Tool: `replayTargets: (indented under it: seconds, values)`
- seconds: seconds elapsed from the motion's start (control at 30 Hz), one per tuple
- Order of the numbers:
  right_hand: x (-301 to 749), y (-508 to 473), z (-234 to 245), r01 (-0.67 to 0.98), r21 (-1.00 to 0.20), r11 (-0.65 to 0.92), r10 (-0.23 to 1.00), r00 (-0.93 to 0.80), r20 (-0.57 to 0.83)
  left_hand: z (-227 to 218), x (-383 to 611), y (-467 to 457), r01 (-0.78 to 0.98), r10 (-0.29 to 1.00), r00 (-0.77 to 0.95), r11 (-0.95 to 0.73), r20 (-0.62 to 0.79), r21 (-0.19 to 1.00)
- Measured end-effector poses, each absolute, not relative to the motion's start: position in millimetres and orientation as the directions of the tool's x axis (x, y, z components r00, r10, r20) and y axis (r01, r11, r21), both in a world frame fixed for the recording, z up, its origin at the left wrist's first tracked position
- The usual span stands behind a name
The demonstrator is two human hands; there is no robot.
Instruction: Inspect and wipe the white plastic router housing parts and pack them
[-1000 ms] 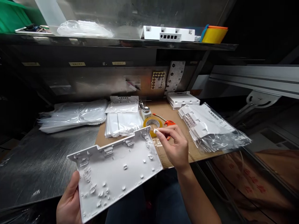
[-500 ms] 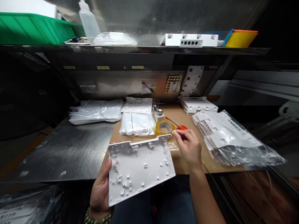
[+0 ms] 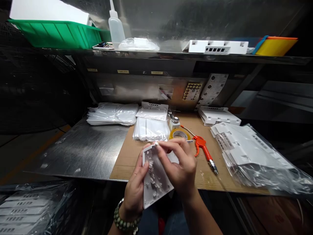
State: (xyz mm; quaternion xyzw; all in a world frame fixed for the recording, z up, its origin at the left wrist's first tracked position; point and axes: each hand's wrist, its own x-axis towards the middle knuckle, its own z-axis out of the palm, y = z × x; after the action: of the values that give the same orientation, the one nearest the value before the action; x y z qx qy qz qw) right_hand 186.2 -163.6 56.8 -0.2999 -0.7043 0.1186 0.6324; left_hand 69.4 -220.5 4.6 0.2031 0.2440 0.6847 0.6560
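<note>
A white plastic panel (image 3: 154,182) with small moulded clips on its inner face is held over my lap, just before the bench's front edge. My left hand (image 3: 135,189), with a bead bracelet on the wrist, grips the panel's left edge. My right hand (image 3: 179,166) lies over the panel's upper right part, its fingers pinched on a small white piece (image 3: 156,143) at the panel's top corner. Much of the panel's right side is hidden behind that hand.
On the cardboard sheet (image 3: 129,156) lie a yellow tape roll (image 3: 179,134), an orange air gun (image 3: 202,149), bagged white parts (image 3: 151,128) and a stack of bagged panels (image 3: 246,153) at right. More bags (image 3: 112,113) sit on the steel bench. A green bin (image 3: 56,32) and squeeze bottle (image 3: 116,27) stand on the shelf.
The panel has turned towards me and come closer to my body. My right hand moved from beside the tape roll onto the panel's top corner. The view has shifted left.
</note>
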Motion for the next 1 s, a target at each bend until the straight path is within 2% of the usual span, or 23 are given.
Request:
replayTargets:
  seconds: [0.1, 0.17, 0.27, 0.37, 0.47, 0.5, 0.57, 0.67, 0.73, 0.83, 0.9, 1.0]
  values:
    - [184, -163, 58, 0.268, -0.575, 0.773, 0.594, 0.011, 0.804, 5, 69, -222, -0.776, 0.996, -0.079, -0.038, -0.037, 0.629]
    - [182, -164, 58, 0.239, -0.556, 0.796, 0.579, -0.035, 0.815, 5, 70, -222, -0.767, 0.994, -0.097, -0.042, -0.052, 0.64]
    - [186, -159, 56, 0.269, -0.529, 0.805, 0.562, -0.059, 0.825, 3, 63, -220, -0.817, 0.991, -0.077, 0.001, -0.111, 0.576]
    - [211, -145, 50, 0.314, -0.617, 0.722, 0.62, 0.101, 0.778, 2, 38, -214, -0.876, 0.993, 0.054, 0.095, -0.1, 0.473]
    - [245, -131, 39, 0.224, -0.749, 0.623, 0.698, 0.272, 0.662, 1, 3, -204, -0.914, 0.97, 0.239, 0.208, 0.047, 0.349]
    - [254, -128, 35, 0.166, -0.788, 0.593, 0.742, 0.267, 0.615, 1, -9, -200, -0.924, 0.954, 0.284, 0.247, 0.091, 0.292]
    - [264, -123, 28, 0.041, -0.853, 0.52, 0.842, 0.148, 0.52, 0, -27, -195, -0.922, 0.92, 0.373, 0.354, 0.118, 0.156]
    - [262, -119, 18, -0.107, -0.909, 0.402, 0.911, -0.052, 0.409, 2, -39, -190, -0.868, 0.867, 0.494, 0.496, 0.06, -0.03]
    - [253, -116, 13, -0.171, -0.914, 0.368, 0.923, -0.057, 0.382, 5, -37, -191, -0.87, 0.873, 0.488, 0.487, 0.016, -0.07]
    - [240, -115, 8, -0.182, -0.909, 0.375, 0.927, 0.078, 0.367, 8, -25, -193, -0.892, 0.891, 0.451, 0.452, -0.048, 0.011]
    - [234, -117, 6, -0.135, -0.922, 0.363, 0.925, 0.166, 0.341, 8, -15, -194, -0.897, 0.905, 0.407, 0.422, -0.128, 0.133]
    - [233, -119, 5, -0.027, -0.936, 0.352, 0.911, 0.24, 0.336, 8, -1, -196, -0.9, 0.949, 0.196, 0.274, -0.247, 0.339]
